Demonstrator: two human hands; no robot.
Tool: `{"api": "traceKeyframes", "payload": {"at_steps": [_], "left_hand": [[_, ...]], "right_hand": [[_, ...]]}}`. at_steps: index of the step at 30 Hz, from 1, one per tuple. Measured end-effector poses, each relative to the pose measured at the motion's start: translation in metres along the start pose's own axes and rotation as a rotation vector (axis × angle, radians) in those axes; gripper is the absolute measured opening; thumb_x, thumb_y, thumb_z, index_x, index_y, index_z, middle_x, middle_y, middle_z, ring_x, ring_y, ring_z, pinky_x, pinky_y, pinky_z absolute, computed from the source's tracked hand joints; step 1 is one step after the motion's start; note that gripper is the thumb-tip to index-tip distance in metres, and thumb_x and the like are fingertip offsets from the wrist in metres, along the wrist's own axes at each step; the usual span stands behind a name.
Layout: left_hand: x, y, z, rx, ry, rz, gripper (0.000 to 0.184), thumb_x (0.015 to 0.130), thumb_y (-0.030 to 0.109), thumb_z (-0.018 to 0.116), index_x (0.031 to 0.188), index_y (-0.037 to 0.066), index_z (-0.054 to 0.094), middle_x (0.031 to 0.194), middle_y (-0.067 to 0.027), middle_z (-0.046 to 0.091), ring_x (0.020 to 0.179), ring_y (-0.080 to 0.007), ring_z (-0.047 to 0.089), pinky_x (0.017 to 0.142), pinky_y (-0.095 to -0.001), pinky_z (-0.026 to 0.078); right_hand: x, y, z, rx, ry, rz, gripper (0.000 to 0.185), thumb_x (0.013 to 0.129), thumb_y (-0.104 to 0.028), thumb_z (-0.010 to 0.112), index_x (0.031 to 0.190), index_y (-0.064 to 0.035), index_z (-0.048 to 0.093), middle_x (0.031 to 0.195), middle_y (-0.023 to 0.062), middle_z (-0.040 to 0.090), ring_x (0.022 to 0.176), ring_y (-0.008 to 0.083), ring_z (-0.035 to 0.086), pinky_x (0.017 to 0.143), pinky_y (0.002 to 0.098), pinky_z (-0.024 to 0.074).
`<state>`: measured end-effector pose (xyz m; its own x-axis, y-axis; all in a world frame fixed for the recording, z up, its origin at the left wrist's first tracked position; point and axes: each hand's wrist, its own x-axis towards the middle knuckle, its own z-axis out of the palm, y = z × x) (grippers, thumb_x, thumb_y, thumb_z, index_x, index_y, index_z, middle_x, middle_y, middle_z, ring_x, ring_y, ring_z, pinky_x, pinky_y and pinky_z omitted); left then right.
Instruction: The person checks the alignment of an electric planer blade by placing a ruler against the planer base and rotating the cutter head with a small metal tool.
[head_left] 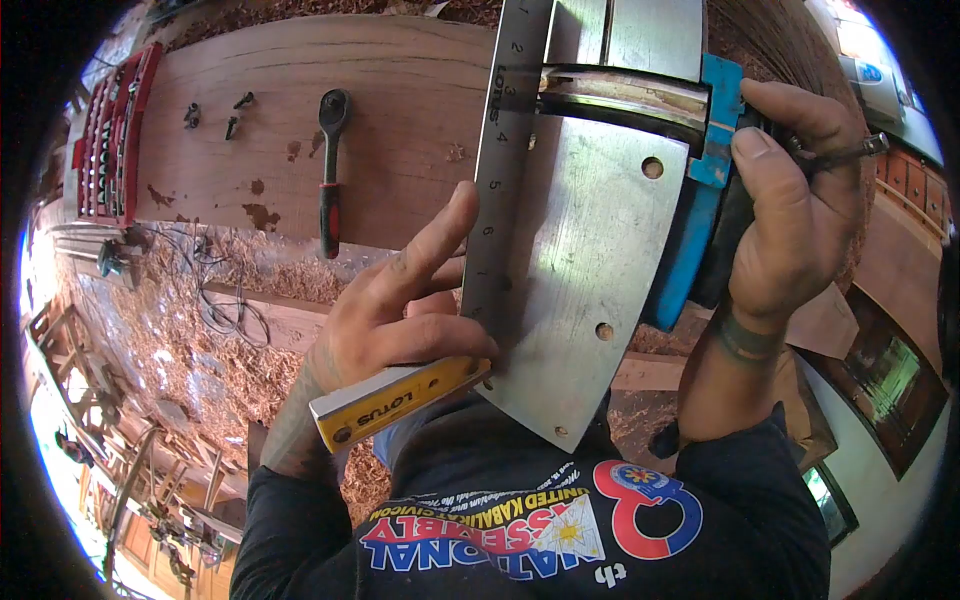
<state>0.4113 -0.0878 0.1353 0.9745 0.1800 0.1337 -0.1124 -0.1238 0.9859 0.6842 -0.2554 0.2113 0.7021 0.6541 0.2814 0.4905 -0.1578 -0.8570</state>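
Note:
An electric hand planer [590,250] lies upside down, its metal sole facing up and its cutter drum [625,98] showing in the gap between the plates. My left hand [400,310] is closed round a try square [400,400] with a yellow stock, its index finger stretched along the dark ruled blade [493,190]. That blade runs along the left edge of the sole. My right hand [800,200] has thumb and forefinger at the planer's blue side cover [718,120]. A slim dark metal tool [855,153] sticks out from its curled fingers; its exact kind is unclear.
On a wide wooden board [410,90] lie a ratchet wrench [331,170] and several small bolts [233,126]. A red socket set case [125,130] stands at the board's left end. Wood shavings [270,270] cover the floor, with a loose cable [235,315] among them.

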Motion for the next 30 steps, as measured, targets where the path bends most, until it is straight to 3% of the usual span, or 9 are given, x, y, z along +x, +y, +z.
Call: {"api": "traceKeyframes", "payload": {"at_steps": [9,18,30], "left_hand": [[0.0,0.001,0.002,-0.011,0.029,0.002,0.024,0.08,0.002,0.087,0.102,0.01,0.081,0.179,-0.0318,0.03,0.138,-0.0464,0.068,0.094,-0.0366,0.062],[0.003,0.005,0.002,-0.028,0.027,-0.038,0.027,0.078,0.002,0.089,0.102,0.011,0.08,0.178,-0.0322,0.029,0.141,-0.0486,0.065,0.111,-0.047,0.059],[0.003,0.002,0.003,-0.035,0.039,-0.009,0.025,0.078,0.001,0.089,0.1,0.01,0.08,0.177,-0.0339,0.03,0.14,-0.0491,0.065,0.109,-0.0474,0.059]], "right_hand": [[0.0,0.0,0.0,-0.014,0.005,0.0,0.03,0.095,-0.003,0.065,0.124,0.0061,0.072,0.12,0.0124,0.071,0.108,0.0173,0.066,0.103,0.031,0.0498],[0.001,0.001,-0.001,-0.017,-0.008,-0.031,0.03,0.096,-0.002,0.065,0.124,0.0068,0.071,0.121,0.0138,0.072,0.107,0.018,0.067,0.102,0.0318,0.0514],[0.003,0.015,-0.013,-0.091,0.021,-0.109,0.029,0.096,-0.001,0.064,0.123,0.0065,0.072,0.119,0.0132,0.072,0.105,0.0171,0.067,0.101,0.0309,0.0508]]}}
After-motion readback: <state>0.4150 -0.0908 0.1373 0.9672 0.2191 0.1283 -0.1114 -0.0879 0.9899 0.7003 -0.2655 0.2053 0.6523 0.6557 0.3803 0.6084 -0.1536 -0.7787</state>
